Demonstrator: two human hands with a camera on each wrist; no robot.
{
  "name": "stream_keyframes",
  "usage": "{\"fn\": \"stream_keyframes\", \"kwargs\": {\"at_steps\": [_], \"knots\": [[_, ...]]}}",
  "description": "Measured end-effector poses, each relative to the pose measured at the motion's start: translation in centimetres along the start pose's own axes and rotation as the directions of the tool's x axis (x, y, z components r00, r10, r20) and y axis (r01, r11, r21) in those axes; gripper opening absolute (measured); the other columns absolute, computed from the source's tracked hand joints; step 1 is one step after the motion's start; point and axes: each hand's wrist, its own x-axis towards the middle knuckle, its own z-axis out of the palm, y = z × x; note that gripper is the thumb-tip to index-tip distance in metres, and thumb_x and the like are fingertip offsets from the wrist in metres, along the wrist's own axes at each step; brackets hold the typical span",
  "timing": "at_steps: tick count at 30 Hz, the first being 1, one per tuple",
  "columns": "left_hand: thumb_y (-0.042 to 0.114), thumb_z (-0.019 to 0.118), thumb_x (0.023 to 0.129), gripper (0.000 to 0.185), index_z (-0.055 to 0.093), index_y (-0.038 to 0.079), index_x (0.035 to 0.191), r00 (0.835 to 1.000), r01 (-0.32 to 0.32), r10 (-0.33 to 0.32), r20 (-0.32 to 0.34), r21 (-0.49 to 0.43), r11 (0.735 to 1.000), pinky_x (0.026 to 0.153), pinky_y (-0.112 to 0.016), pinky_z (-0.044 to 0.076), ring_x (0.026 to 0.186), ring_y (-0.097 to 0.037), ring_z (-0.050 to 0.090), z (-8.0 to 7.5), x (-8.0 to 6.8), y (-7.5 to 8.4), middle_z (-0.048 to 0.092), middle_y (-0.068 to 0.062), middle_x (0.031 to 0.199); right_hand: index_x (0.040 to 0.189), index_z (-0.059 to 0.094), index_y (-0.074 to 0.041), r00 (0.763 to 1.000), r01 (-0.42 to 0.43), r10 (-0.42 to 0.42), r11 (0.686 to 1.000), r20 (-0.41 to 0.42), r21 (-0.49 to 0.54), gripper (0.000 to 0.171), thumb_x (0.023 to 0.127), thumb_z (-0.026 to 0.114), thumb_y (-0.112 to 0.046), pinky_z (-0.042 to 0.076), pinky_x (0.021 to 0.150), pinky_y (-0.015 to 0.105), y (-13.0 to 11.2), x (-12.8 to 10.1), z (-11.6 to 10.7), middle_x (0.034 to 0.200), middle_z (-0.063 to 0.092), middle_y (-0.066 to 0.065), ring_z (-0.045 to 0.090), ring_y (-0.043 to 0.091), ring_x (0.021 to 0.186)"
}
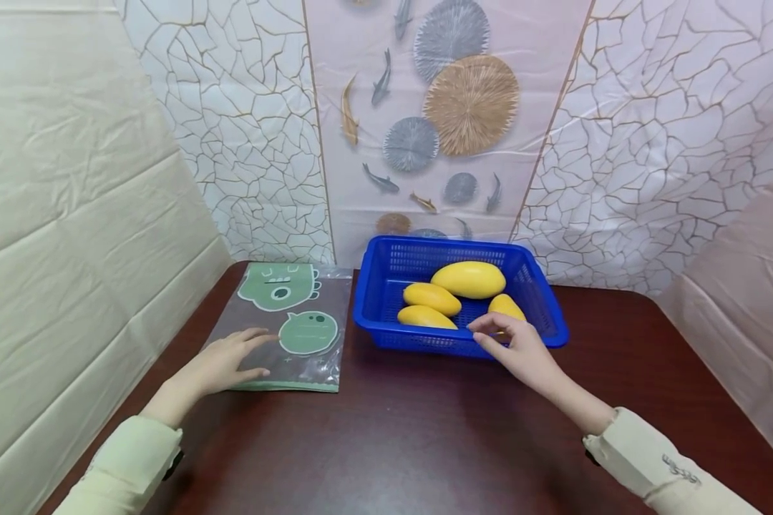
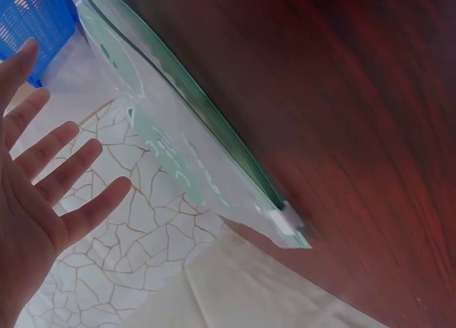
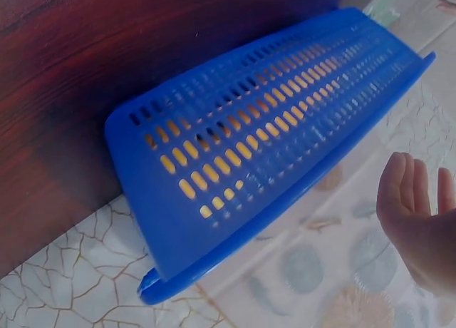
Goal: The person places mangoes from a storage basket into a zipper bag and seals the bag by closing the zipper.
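Observation:
A clear plastic slider zip bag point(image 1: 308, 332) with green cartoon creatures printed on it lies flat on the table at the left. Over its left side hovers my left hand point(image 1: 225, 361), fingers spread, holding nothing; the left wrist view shows the spread fingers point(image 2: 71, 175) apart from the bag. To the right stands a blue plastic basket point(image 1: 419, 340) with several yellow mangoes point(image 1: 469, 280) inside. My right hand point(image 1: 522, 350) is raised at its front rim, fingers gently bent and holding nothing. In the right wrist view, that hand point(image 3: 420, 221) is clear of the basket point(image 3: 135, 200).
The dark red-brown table point(image 1: 386, 443) runs back to a patterned cloth wall point(image 1: 264, 143). Pale cloth sides point(image 1: 71, 214) rise at left and right. The bag's white slider point(image 2: 285, 219) sits at one end of its green zip edge point(image 2: 214, 125).

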Motion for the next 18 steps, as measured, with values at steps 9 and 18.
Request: {"fn": "stream_keyframes", "kwargs": {"at_steps": [9,18], "knots": [[0.031,0.07,0.083,0.058,0.052,0.011,0.134,1.0,0.021,-0.02,0.019,-0.043,0.999,0.092,-0.053,0.045,0.115,-0.034,0.056,0.4,-1.4,-1.0,0.057,-0.014,0.128,0.103,0.067,-0.007,0.993,-0.002,0.0,1.0,0.122,0.02,0.014,0.092,0.06,-0.012,0.052,0.077,0.026,-0.4,-0.3,2.3,0.101,0.069,0.008,0.063,0.015,0.091],[0.026,0.071,0.083,0.049,0.058,0.009,0.127,0.999,0.034,-0.034,-0.013,-0.016,0.999,0.089,-0.05,0.047,0.11,-0.031,0.059,0.6,-2.5,-1.9,0.061,-0.012,0.121,0.1,0.067,-0.007,0.98,0.073,-0.084,0.995,0.181,0.065,0.012,0.089,0.062,-0.006,0.054,0.073,0.026,-0.4,-0.5,4.5,0.096,0.068,0.004,0.062,0.01,0.085]]}}
